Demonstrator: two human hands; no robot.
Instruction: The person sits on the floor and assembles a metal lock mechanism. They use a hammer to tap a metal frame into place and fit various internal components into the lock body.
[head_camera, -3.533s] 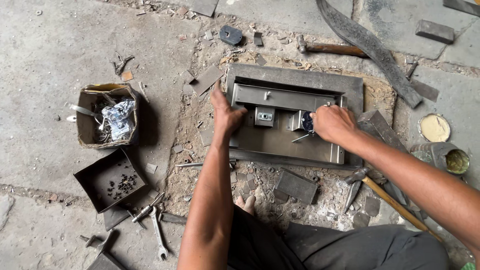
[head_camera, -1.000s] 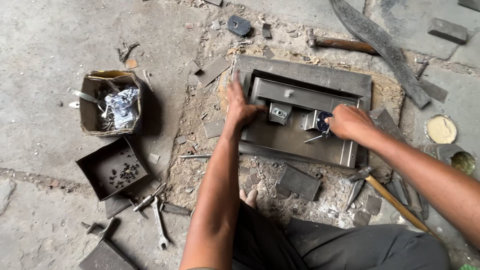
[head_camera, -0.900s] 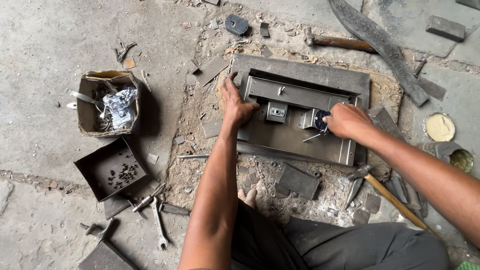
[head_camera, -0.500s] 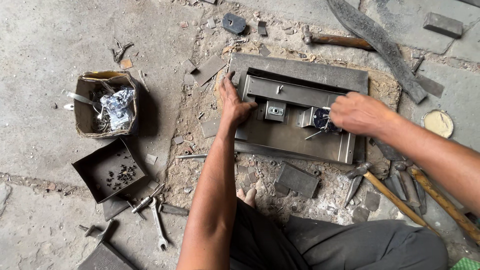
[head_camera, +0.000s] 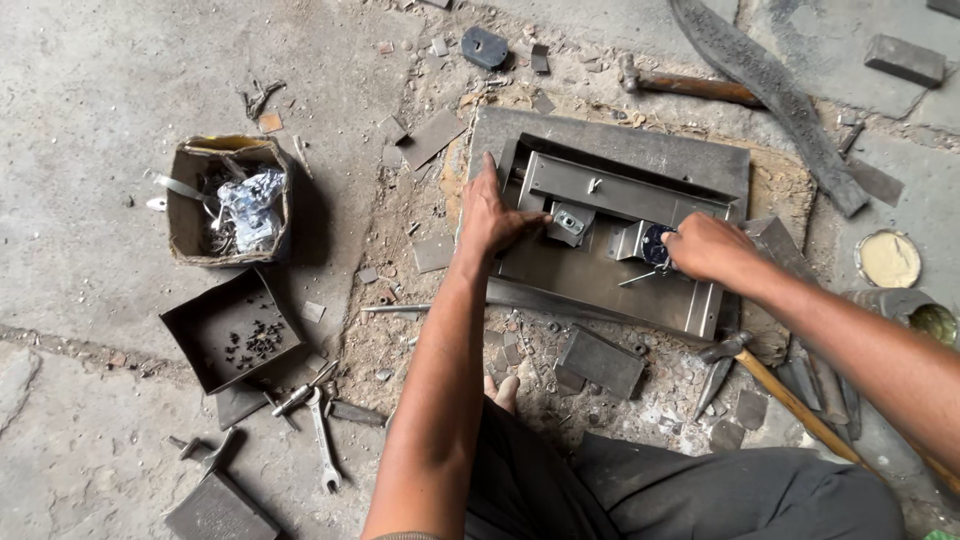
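Observation:
A grey sheet-metal panel (head_camera: 600, 275) with a raised frame lies flat on the sandy floor before me. My left hand (head_camera: 490, 215) presses flat on its left edge, fingers reaching toward a small metal latch block (head_camera: 568, 222). My right hand (head_camera: 705, 247) is closed on a dark round part (head_camera: 654, 243) fixed to a small bracket near the panel's right side. A thin metal rod (head_camera: 640, 277) sticks out just below that hand.
A cardboard box (head_camera: 190, 235) of metal scraps and an open dark tray (head_camera: 205, 315) with small screws stand at the left. Wrenches (head_camera: 322, 440) lie beside them. One hammer (head_camera: 690, 85) lies beyond the panel, another hammer (head_camera: 770, 385) at the lower right. Paint tins (head_camera: 888, 258) sit far right.
My right hand has shifted slightly left onto the round part and turned there. My left hand stays pressed on the panel's left edge. The view has drifted a little.

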